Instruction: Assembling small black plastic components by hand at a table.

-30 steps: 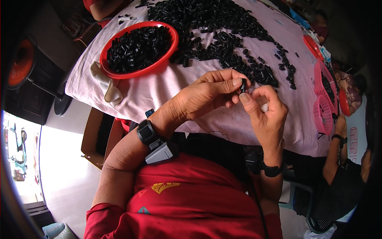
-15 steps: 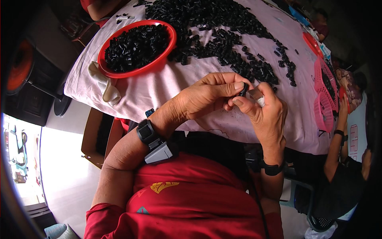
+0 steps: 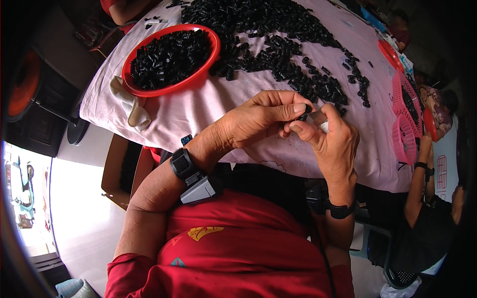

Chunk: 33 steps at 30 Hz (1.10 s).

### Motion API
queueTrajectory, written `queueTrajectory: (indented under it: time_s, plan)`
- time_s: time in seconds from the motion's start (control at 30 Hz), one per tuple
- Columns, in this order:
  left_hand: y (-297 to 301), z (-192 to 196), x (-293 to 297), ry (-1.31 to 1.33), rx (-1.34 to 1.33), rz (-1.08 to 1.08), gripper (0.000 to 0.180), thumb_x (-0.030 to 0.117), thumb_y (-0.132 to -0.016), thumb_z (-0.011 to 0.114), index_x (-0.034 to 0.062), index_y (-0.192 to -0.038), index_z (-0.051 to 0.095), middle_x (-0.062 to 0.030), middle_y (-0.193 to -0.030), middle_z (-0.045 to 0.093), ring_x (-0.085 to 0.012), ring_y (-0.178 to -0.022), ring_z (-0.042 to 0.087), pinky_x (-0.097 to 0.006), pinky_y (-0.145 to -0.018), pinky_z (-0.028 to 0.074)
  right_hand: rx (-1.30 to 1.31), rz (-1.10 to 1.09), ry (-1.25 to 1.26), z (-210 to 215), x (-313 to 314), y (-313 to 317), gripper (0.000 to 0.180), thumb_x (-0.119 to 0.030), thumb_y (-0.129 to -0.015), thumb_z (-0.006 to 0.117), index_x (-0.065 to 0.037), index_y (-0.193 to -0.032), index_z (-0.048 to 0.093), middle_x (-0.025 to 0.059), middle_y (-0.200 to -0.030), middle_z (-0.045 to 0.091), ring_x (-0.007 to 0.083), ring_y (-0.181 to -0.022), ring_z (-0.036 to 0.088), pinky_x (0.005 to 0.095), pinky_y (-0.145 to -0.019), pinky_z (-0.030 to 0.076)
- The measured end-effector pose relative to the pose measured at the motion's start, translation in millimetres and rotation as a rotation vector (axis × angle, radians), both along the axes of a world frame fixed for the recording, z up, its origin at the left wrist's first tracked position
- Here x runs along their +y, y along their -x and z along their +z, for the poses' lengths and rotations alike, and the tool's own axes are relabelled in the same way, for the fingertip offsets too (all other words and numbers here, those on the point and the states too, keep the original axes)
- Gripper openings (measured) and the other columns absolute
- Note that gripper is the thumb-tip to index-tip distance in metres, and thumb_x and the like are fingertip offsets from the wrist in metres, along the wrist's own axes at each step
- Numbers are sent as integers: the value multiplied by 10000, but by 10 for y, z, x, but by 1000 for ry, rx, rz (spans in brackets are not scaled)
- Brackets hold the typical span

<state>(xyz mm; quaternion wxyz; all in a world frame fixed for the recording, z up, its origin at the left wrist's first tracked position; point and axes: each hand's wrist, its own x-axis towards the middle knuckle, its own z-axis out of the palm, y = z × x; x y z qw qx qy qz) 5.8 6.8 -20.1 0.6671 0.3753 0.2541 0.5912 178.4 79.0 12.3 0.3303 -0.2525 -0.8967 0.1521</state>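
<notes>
My left hand [image 3: 271, 113] pinches a small black piece [image 3: 305, 113], likely plastic, between thumb and fingers. Close against it, my right hand [image 3: 338, 139] is closed on a thin, flat, greyish piece [image 3: 316, 117] that looks like a blade, with something white at its end. The thin piece meets the black one or nearly so; the exact contact is too small to tell. Both hands are held over the near part of the table. Just beyond them, a big spread of loose black pieces [image 3: 283, 62] of similar look lies on the pink cloth [image 3: 198, 111].
A red basin [image 3: 216, 52] heaped with black pieces stands at the left, with a white glove or cloth [image 3: 130, 107] beside it. Pink baskets [image 3: 405, 139] sit at the right edge. A co-worker's arm [image 3: 415, 181] reaches in there. An open cardboard box [image 3: 113, 171] is below the table's left edge.
My hands stay nearly in place, with only a slight shift of the fingers around the black piece. At the right, the co-worker's hand has moved lower, away from the red dish.
</notes>
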Motion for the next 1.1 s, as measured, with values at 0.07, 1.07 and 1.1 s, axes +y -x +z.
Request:
queueTrajectory:
  time_s: [0.07,1.07,1.1]
  plan:
    - [7,10,-7,-11,2,-7,268,234,-946,603,32,-1123,603,16,-859,600,-53,-732,526,-210,-653,429,5,-3,-4,4,-3,10,614,-648,-749,638,-41,-774,551,104,-663,641,294,-572,647,361,-483,475]
    - [-12,2,-2,15,28,28,217,222,-950,607,54,-1084,633,30,-805,597,-49,-674,506,-203,-620,418,41,8,-58,-45,14,22,613,-636,-726,665,-41,-698,522,103,-584,588,279,-507,613,353,-446,456]
    - [-13,0,3,15,29,28,217,222,-950,607,54,-1084,633,30,-805,597,-49,-674,506,-203,-620,418,41,8,-58,-48,19,14,613,-636,-726,665,-41,-698,522,103,-584,588,279,-507,613,353,-446,456]
